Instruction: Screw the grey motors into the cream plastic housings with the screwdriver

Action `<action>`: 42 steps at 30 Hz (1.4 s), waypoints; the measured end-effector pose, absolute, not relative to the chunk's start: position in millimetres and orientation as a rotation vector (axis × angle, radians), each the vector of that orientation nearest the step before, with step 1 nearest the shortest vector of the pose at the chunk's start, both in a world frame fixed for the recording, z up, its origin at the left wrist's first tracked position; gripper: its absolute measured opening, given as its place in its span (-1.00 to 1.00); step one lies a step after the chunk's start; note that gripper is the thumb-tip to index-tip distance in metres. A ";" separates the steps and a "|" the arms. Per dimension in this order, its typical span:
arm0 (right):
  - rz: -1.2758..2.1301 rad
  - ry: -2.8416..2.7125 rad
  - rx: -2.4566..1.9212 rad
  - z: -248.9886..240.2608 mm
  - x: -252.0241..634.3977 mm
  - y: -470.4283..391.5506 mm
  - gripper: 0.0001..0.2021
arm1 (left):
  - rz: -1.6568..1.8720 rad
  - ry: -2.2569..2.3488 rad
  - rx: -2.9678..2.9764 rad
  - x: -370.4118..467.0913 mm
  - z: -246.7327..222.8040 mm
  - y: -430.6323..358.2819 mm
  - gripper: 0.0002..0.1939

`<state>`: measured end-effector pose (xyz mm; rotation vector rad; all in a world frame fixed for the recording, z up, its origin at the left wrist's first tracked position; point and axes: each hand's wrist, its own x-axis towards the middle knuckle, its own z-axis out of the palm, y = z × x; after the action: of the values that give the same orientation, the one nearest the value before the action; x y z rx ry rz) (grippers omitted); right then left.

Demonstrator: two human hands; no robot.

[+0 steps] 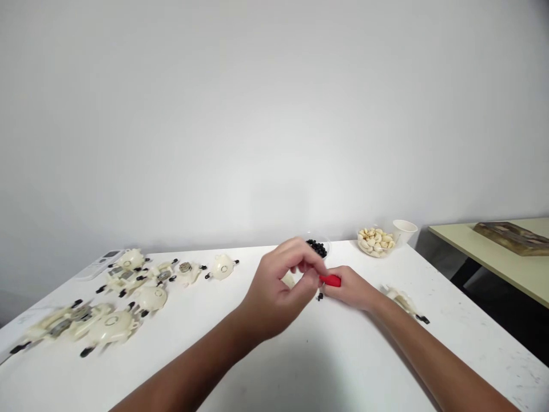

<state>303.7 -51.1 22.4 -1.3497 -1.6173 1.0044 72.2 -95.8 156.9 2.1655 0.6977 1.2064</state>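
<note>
My left hand (283,292) is curled, thumb and forefinger brought together near the tip of a red-handled tool (331,280). What those fingers hold, if anything, is hidden. My right hand (349,289) is closed around the red handle, lying low over the white table. Behind the curled left fingers shows part of a cream plastic piece (288,280). A small black part (319,296) is just below where the two hands meet. To the right of my right wrist rests a cream plastic assembly (403,301) with a black tip.
Several cream plastic assemblies with black tips (150,297) spread over the table's left side. At the back stand a clear bowl of small black parts (317,247), a clear bowl of cream pieces (376,242) and a white cup (404,230). A yellowish table (463,243) adjoins at right.
</note>
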 end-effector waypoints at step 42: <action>1.199 -1.573 -1.156 10.6 272.9 -53.4 -0.70 | 0.888 0.891 2.553 36.7 26.3 -50.9 -0.80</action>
<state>272.9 -53.4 10.6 -1.1559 -1.5728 1.1990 36.7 -50.9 26.3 2.5526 0.8908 0.8883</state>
